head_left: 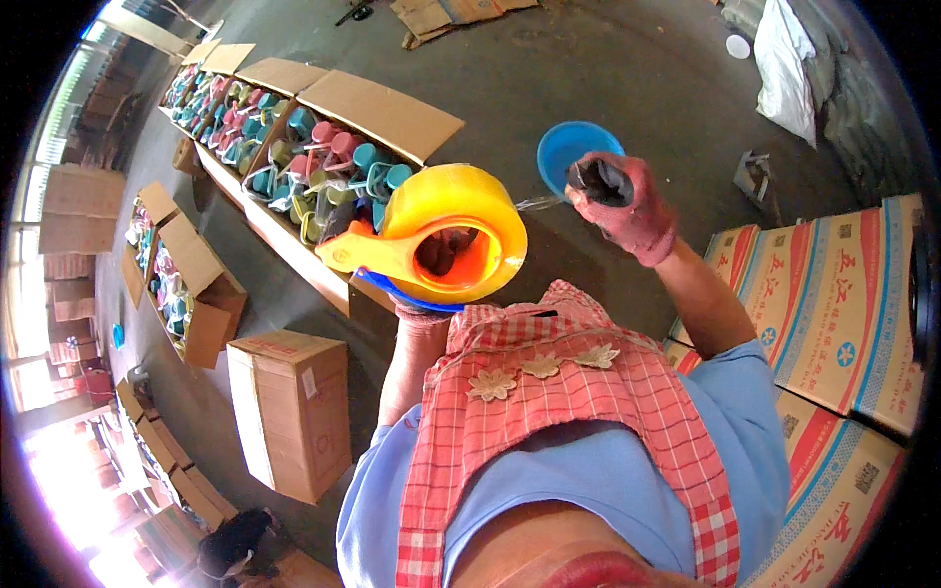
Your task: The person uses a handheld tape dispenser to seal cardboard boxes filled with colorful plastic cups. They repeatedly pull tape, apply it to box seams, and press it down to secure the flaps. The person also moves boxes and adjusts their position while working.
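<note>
Gripped in closed left hand [446, 253], with fingers through the middle of orange dispenser [366, 252] and yellow tape roll [441, 191]. Right of grip, joining clear strip [539, 203] toward curled right hand [627, 206]; cannot tell if pinched. Probably stiff, smooth, light; best held through middle.

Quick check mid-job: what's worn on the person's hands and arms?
The right hand wears a dull-red glove, dark grey across part of it. The left hand is mostly hidden; reddish fabric shows at its wrist. Both sleeves are short, light blue.
</note>
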The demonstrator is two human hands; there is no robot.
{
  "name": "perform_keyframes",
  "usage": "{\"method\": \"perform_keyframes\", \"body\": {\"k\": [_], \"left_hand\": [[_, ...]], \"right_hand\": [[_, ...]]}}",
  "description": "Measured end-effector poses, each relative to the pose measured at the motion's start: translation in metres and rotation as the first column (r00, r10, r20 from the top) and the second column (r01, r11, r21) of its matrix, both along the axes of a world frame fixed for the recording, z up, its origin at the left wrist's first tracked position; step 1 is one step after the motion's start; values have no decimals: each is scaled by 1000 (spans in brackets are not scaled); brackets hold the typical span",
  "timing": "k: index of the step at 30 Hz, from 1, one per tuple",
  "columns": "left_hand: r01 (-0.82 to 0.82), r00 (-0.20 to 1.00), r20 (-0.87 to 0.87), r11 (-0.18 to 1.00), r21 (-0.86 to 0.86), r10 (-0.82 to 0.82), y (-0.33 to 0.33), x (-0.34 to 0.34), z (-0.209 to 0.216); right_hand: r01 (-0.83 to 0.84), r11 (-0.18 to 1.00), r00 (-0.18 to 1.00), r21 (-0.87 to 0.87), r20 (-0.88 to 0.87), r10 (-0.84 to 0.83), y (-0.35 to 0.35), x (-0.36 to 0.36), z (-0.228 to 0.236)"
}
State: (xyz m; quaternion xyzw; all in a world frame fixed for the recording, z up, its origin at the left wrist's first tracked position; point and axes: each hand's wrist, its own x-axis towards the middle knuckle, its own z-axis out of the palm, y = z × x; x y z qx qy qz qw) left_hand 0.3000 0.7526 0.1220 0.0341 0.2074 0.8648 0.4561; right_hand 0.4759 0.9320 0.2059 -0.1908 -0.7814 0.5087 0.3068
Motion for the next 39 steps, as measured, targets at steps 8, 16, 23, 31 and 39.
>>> {"method": "perform_keyframes", "body": {"k": [8, 16, 23, 31, 39], "left_hand": [[-189, 981, -45, 982, 26, 190, 11, -17, 9], [-286, 927, -196, 941, 179, 320, -2, -48, 12], [-335, 942, 23, 942, -13, 335, -19, -55, -36], [176, 984, -70, 939, 295, -162, -18, -29, -7], [195, 979, -94, 959, 207, -179, -30, -32, -14]], "right_hand": [[-548, 423, 796, -722, -605, -2, -8, 17, -46], [63, 777, 961, -627, 247, 122, 19, 56, -32], [232, 972, 813, 45, 539, -220, 17, 50, -42], [168, 948, 983, -271, 115, -142, 25, 9, -20], [232, 972, 967, -43, 117, -225, 25, 17, -26]]}}
